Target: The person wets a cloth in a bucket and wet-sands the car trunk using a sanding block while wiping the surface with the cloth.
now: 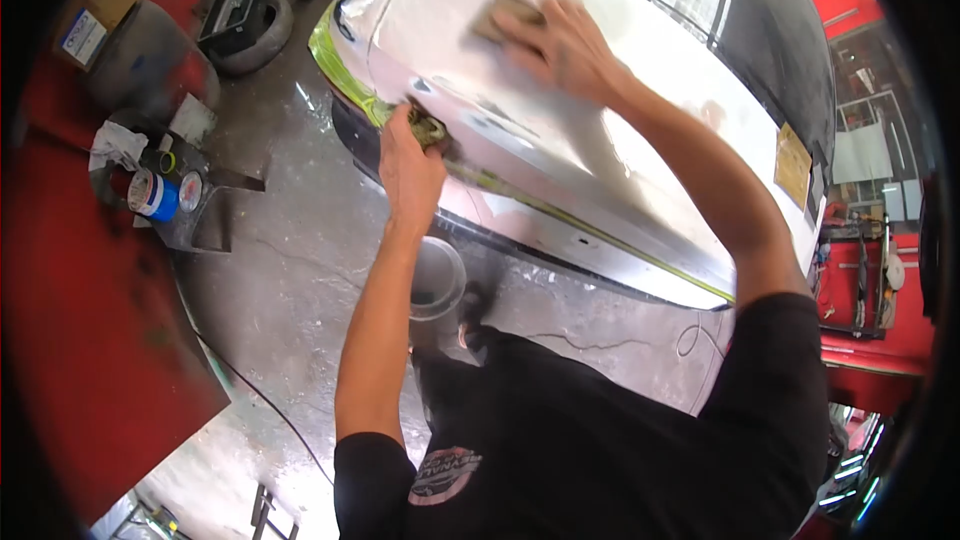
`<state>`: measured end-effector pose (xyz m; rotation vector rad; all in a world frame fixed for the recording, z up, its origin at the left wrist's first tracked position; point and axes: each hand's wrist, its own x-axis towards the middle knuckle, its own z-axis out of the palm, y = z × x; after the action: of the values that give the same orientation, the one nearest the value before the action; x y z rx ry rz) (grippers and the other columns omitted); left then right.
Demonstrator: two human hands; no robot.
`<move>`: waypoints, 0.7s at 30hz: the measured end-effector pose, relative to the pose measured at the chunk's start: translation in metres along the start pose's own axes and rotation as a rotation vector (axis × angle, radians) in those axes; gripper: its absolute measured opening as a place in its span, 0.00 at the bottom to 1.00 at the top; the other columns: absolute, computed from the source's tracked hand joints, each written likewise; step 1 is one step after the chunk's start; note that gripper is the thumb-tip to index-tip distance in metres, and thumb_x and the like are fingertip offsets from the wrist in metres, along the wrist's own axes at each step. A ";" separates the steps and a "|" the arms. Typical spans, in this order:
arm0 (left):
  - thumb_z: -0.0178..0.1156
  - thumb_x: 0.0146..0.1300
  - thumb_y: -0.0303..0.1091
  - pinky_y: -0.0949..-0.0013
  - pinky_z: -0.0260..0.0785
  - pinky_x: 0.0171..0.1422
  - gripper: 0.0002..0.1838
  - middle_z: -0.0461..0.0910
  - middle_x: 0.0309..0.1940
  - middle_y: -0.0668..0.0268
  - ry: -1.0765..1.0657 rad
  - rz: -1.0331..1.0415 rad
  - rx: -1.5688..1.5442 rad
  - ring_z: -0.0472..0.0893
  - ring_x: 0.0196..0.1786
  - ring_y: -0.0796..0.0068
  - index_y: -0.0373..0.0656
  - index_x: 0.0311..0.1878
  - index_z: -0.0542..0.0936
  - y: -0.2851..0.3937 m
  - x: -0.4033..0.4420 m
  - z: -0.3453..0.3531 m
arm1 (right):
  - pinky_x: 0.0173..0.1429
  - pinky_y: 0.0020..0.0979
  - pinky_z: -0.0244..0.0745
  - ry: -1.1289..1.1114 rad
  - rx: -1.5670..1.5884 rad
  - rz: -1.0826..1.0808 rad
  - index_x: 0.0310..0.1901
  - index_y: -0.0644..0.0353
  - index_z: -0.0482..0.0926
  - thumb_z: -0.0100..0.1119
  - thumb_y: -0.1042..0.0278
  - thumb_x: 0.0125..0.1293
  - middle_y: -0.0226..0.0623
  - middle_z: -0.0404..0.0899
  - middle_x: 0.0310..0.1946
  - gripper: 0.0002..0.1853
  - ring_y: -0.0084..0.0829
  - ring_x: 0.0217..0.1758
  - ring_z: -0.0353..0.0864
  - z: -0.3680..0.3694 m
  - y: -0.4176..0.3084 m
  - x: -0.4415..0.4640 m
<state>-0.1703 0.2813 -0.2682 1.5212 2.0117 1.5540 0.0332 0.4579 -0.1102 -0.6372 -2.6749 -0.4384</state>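
A white car panel [640,170] with pinkish and grey patches curves across the upper middle, with yellow-green tape [570,212] along its lower edge. My right hand [560,48], blurred, presses a flat brownish pad [503,16] against the upper part of the panel. Lower and to the left, my left hand [410,155] has its fingers closed on a crumpled olive-coloured cloth [428,128], held at the panel near the taped edge.
A grey bucket [437,280] stands on the floor below the car. At the left, a small dark stand [215,218] carries a blue and white can [152,196]. A tire [262,48] lies behind it. A cable [265,400] crosses the floor.
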 end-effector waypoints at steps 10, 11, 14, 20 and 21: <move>0.77 0.61 0.24 0.45 0.74 0.70 0.38 0.82 0.63 0.42 -0.009 -0.005 0.034 0.80 0.67 0.37 0.38 0.74 0.70 0.003 0.000 0.000 | 0.57 0.47 0.71 -0.104 0.088 0.034 0.72 0.43 0.87 0.67 0.47 0.76 0.52 0.74 0.43 0.26 0.50 0.48 0.74 -0.021 -0.020 -0.026; 0.76 0.61 0.24 0.45 0.74 0.70 0.38 0.81 0.63 0.42 -0.032 -0.033 0.017 0.80 0.68 0.38 0.37 0.74 0.70 0.002 -0.002 -0.002 | 0.57 0.48 0.71 -0.106 0.044 0.056 0.71 0.42 0.87 0.67 0.48 0.76 0.53 0.74 0.42 0.25 0.51 0.47 0.74 -0.008 -0.008 0.000; 0.75 0.61 0.22 0.45 0.73 0.71 0.38 0.80 0.64 0.43 -0.075 -0.099 -0.026 0.79 0.69 0.38 0.37 0.74 0.70 0.011 0.005 -0.013 | 0.57 0.48 0.72 0.065 -0.081 0.045 0.71 0.41 0.87 0.67 0.49 0.77 0.52 0.74 0.44 0.25 0.51 0.49 0.74 0.025 0.005 0.027; 0.72 0.60 0.20 0.45 0.74 0.70 0.39 0.81 0.63 0.43 -0.034 0.005 0.022 0.80 0.68 0.38 0.37 0.75 0.69 0.003 0.003 -0.003 | 0.57 0.46 0.72 -0.158 0.112 0.073 0.74 0.42 0.85 0.67 0.48 0.77 0.53 0.74 0.45 0.27 0.50 0.49 0.73 -0.018 -0.040 -0.027; 0.72 0.60 0.20 0.45 0.74 0.70 0.39 0.81 0.63 0.42 -0.020 0.031 0.060 0.80 0.68 0.38 0.37 0.75 0.69 0.000 0.007 0.000 | 0.56 0.46 0.72 -0.150 0.083 0.062 0.74 0.43 0.85 0.67 0.47 0.77 0.53 0.74 0.45 0.27 0.50 0.49 0.74 -0.012 -0.031 -0.005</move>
<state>-0.1729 0.2867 -0.2653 1.5899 2.0513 1.4966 0.0257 0.4248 -0.1078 -0.7537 -2.7878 -0.2712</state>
